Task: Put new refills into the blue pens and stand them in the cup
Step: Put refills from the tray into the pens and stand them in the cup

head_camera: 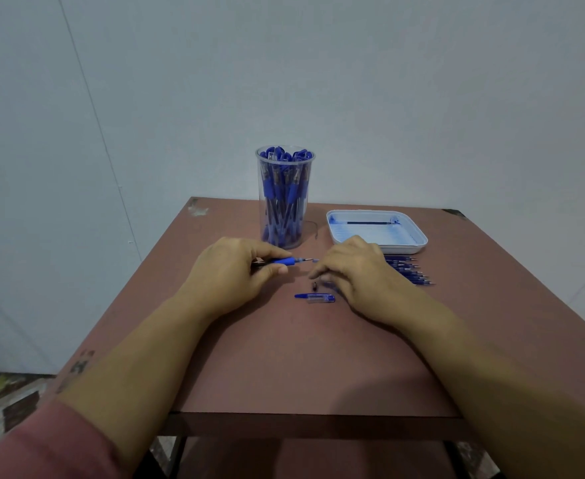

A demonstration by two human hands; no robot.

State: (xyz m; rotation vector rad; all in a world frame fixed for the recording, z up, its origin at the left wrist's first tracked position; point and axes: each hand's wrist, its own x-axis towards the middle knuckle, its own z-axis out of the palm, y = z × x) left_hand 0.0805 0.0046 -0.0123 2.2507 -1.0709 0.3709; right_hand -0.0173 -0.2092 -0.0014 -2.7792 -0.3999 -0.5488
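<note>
1. Blue pen (285, 261) is gripped in the left hand (235, 271) between thumb and fingers. It is held level just above the tabletop (284, 357), with its tip pointed right toward the right hand (353, 271).
2. The right hand is held low over the tabletop with its fingers bent down close to the pen's tip. Whether anything is pinched cannot be told.
3. A small dark part (314, 285) and a pen cap (315, 298) are laid just beside the right fingers, on the near side.
4. The clear cup (285, 202), packed with blue pens, is stood just beyond the hands.
5. A white tray (418, 242) with one refill (370, 223) is set at the far right. Near it, a row of blue pens (412, 274) is partly hidden by the right hand.
</note>
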